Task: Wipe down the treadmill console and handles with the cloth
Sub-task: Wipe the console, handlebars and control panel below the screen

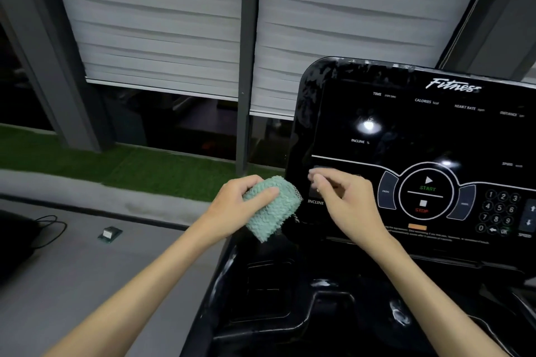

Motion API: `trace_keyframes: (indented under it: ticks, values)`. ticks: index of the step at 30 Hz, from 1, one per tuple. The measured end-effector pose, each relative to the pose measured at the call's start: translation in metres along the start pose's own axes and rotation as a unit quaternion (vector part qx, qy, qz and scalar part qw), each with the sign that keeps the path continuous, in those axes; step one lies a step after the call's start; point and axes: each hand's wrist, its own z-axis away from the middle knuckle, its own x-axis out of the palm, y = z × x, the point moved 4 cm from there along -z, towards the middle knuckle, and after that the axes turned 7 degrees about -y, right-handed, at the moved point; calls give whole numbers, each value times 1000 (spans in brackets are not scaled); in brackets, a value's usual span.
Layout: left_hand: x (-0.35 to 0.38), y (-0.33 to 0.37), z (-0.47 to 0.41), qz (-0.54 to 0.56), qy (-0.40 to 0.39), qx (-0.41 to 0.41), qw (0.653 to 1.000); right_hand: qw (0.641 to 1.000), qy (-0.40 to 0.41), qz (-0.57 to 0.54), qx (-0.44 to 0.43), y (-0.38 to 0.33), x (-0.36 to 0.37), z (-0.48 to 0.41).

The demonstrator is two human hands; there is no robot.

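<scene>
The black treadmill console (406, 136) fills the right side, with START and STOP buttons and a number keypad. My left hand (235, 206) grips a folded green terry cloth (272, 209) just off the console's lower left corner. My right hand (348, 203) hovers in front of the INCLINE button area, fingers loosely curled and holding nothing. Below the console is a glossy black tray (290, 293) with cup recesses. The handles are not visible.
A grey floor ledge lies to the left, with a small box (109, 233) and a black cable (48, 226) on it. Behind are a green turf strip (130, 165), a dark window post (246, 66) and lowered white blinds (162, 23).
</scene>
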Motion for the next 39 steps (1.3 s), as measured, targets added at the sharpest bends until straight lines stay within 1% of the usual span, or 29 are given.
trace_keyframes:
  ticks: [1,3,5,6,8,11,13,14,18,20,22,26,28,30,32,34,36,37,39]
  values:
    - [-6,-4,2,2,16,-4,1000,997,28,56,-49,-5,-1,-4]
    - [-16,-11,4,-3,45,-14,999,971,68,174,-153,-14,3,-16]
    - [-23,-25,5,-12,62,-35,997,938,72,262,-213,-17,10,-32]
    - [-26,-32,4,-25,65,-46,997,925,66,301,-225,-17,14,-41]
    - [-29,-50,1,-58,64,-67,994,906,43,371,-201,-14,23,-59]
    - [-33,-82,0,-129,83,-103,983,882,21,453,-127,-3,36,-76]
    - [-34,-105,-1,-198,93,-120,968,872,20,479,-103,6,45,-80]
    - [-34,-116,-2,-226,84,-123,963,868,25,486,-99,9,49,-81]
    - [-29,-155,-19,-339,-7,-156,928,858,51,500,-103,14,54,-82]
    - [-28,-166,-31,-365,-18,-158,917,850,58,512,-106,15,54,-83]
    - [-25,-172,-43,-407,-31,-142,902,844,68,520,-114,17,56,-83]
    - [-5,-179,-61,-533,-91,-94,836,846,96,507,-130,17,56,-83]
    - [6,-191,-61,-551,-128,-95,819,844,103,508,-134,16,56,-83]
    - [16,-201,-57,-536,-154,-103,824,844,112,505,-139,16,56,-83]
    - [18,-202,-52,-481,-171,-120,851,844,116,505,-142,16,56,-83]
    - [13,-201,-51,-394,-190,-155,886,842,119,506,-143,16,56,-83]
    - [5,-205,-55,-347,-192,-166,903,843,124,502,-147,17,57,-83]
    - [2,-207,-57,-357,-195,-150,901,844,127,500,-149,17,57,-83]
    - [-3,-215,-59,-402,-164,-107,894,844,130,499,-150,17,57,-83]
